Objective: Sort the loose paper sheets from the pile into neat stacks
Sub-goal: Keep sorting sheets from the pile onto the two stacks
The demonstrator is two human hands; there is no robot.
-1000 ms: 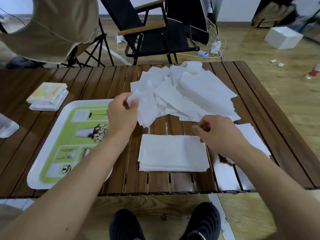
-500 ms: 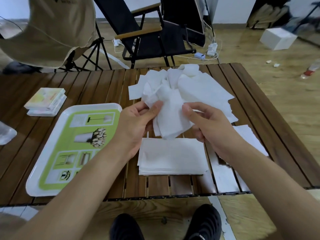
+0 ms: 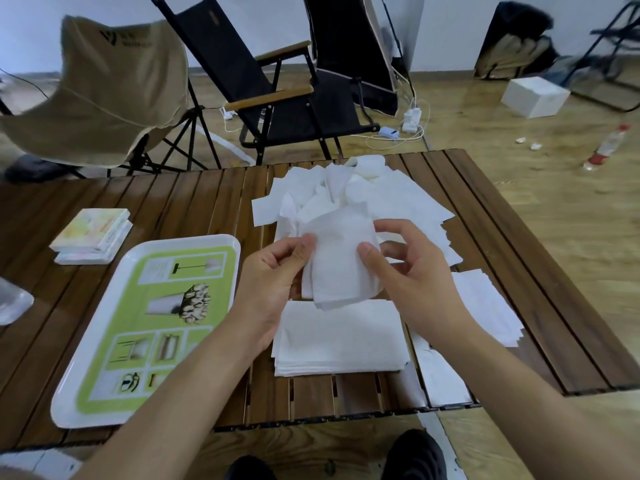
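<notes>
we are now holding one crumpled sheet (image 3: 341, 261) up in both hands, clear of the loose pile (image 3: 349, 199) behind it; a second ago only our left hand (image 3: 273, 275) was pinching it at the pile's near edge while our right hand (image 3: 412, 271) was resting over by the side papers (image 3: 485, 306). that means, as we are reading it, one more sheet is leaving the pile and is about to be flattened for stacking.

the sheet is hanging just above the far edge of the neat stack (image 3: 339, 337), which is lying on the slatted table (image 3: 194, 216) directly in front of us. the pile is sitting further back, still tall and tangled, so we are judging the sorting far from finished.

our left hand is gripping the sheet's left edge, thumb on top and fingers curled under. our right hand is pinching the right edge between thumb and forefinger, the other fingers arching loosely behind. both forearms are reaching in from the near side, converging over the stack, palms turning inward toward each other. the green tray (image 3: 221, 244) to our left is lying untouched.
</notes>
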